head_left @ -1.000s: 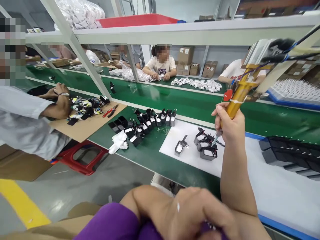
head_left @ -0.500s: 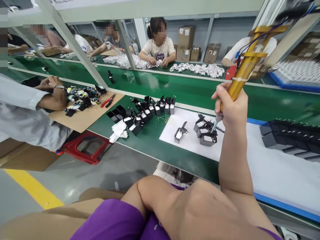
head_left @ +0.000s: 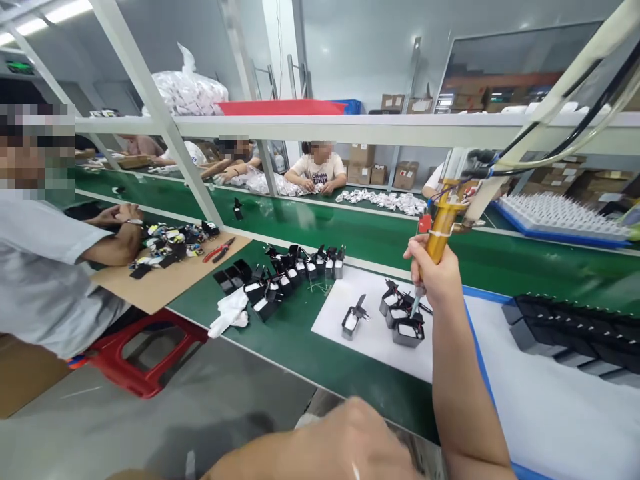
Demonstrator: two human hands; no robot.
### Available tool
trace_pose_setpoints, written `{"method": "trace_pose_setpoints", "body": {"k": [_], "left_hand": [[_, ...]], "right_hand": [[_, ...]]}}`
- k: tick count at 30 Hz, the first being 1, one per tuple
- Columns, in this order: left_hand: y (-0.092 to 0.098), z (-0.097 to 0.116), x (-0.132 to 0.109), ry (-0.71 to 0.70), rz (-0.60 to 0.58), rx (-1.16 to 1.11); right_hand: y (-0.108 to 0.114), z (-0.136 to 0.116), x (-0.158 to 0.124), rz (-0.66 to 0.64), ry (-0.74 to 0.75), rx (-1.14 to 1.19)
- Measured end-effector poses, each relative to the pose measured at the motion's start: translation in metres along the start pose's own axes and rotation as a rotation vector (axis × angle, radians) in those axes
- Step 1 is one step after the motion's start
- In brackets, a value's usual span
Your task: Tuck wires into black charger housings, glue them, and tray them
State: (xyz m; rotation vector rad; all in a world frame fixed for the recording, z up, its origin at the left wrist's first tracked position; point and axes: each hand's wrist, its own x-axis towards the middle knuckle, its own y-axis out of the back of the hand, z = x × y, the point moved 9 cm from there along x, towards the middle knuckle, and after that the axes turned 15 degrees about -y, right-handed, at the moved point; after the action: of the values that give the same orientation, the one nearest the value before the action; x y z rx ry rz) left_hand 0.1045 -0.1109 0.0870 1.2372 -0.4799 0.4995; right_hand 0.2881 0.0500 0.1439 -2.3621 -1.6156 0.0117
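Observation:
My right hand (head_left: 436, 272) is closed around a yellow hanging power screwdriver (head_left: 441, 220) held upright, its bit touching a black plug housing (head_left: 409, 329) on a white pad (head_left: 380, 333). Two more housings (head_left: 391, 305) stand behind that one, and a single housing (head_left: 351, 319) stands to their left. My left hand (head_left: 345, 447) is low at the bottom edge, close to the camera, its fingers out of sight. Cables run from the screwdriver up to the right.
A row of black housings (head_left: 295, 267) and a white glove (head_left: 229, 312) lie on the green belt (head_left: 300, 327). A co-worker's arm (head_left: 107, 247) rests on cardboard with parts and red pliers (head_left: 220, 249). A red stool (head_left: 135, 353) stands below. Black trays (head_left: 575, 327) sit right.
The view has tilted upward, showing the upper shelf again. My left arm has dropped lower in the view. My right hand keeps the screwdriver on the same housing.

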Motion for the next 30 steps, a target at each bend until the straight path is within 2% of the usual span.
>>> {"method": "trace_pose_setpoints", "body": {"k": [2,5,8,11,13,16,21,25,27,30], "left_hand": [[0.009,-0.020,0.002,0.046,0.090,0.021],[0.019,-0.068,-0.015,0.282,0.236,0.229],[0.007,-0.108,-0.028,0.385,0.165,0.366],[-0.009,-0.138,-0.033,0.455,0.078,0.334],[-0.015,-0.154,-0.037,0.535,0.063,0.267],[-0.017,-0.166,-0.044,0.626,0.093,0.157],[-0.019,-0.174,-0.058,0.679,0.154,0.038],[-0.023,-0.183,-0.076,0.776,0.269,-0.028],[-0.025,-0.184,-0.079,0.799,0.295,-0.020],[-0.024,-0.181,-0.075,0.818,0.267,0.058]], "right_hand": [[-0.001,0.001,0.000,-0.002,-0.008,0.005],[-0.002,0.002,-0.002,-0.009,-0.022,0.021],[-0.004,0.002,-0.003,-0.024,-0.031,0.023],[-0.005,0.003,-0.004,-0.030,-0.040,0.015],[-0.005,0.003,-0.004,-0.028,-0.039,0.013],[-0.005,0.001,-0.005,-0.031,-0.012,0.011],[-0.005,-0.001,-0.005,-0.041,0.006,-0.003],[-0.010,-0.001,-0.006,-0.069,-0.001,0.010],[-0.014,0.000,-0.008,-0.090,-0.003,0.041],[-0.022,0.000,-0.013,-0.117,-0.015,0.075]]}}
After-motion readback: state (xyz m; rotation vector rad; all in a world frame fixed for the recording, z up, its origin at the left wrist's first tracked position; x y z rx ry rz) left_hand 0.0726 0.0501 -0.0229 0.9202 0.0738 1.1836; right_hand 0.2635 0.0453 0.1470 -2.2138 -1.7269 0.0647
